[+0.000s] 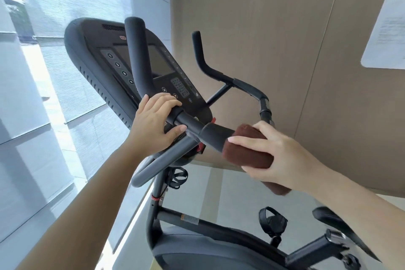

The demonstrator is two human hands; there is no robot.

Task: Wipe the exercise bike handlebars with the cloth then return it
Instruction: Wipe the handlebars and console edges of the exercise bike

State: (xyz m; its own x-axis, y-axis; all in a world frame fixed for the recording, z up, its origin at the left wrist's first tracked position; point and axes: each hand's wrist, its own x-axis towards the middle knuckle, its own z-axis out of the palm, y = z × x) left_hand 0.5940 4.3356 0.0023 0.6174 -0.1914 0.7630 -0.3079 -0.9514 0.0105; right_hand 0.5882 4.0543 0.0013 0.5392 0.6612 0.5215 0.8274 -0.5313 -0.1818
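Note:
The exercise bike's black handlebars (210, 135) run across the middle of the view, with two upright horns (137, 50) rising behind. My left hand (153, 125) grips the bar near its centre, just below the console. My right hand (278, 155) holds a brown cloth (247, 149) wrapped round the right grip of the handlebars, fingers over the top and thumb underneath. One end of the cloth hangs out below my wrist. The part of the grip under the cloth is hidden.
The black console (105, 61) with keypad and screen sits behind the bars. A beige wall panel (285, 39) with a paper notice (388, 30) stands to the right. The bike frame (197, 223), a pedal (272, 221) and the saddle (341, 228) lie below. Window glass (43, 94) fills the left.

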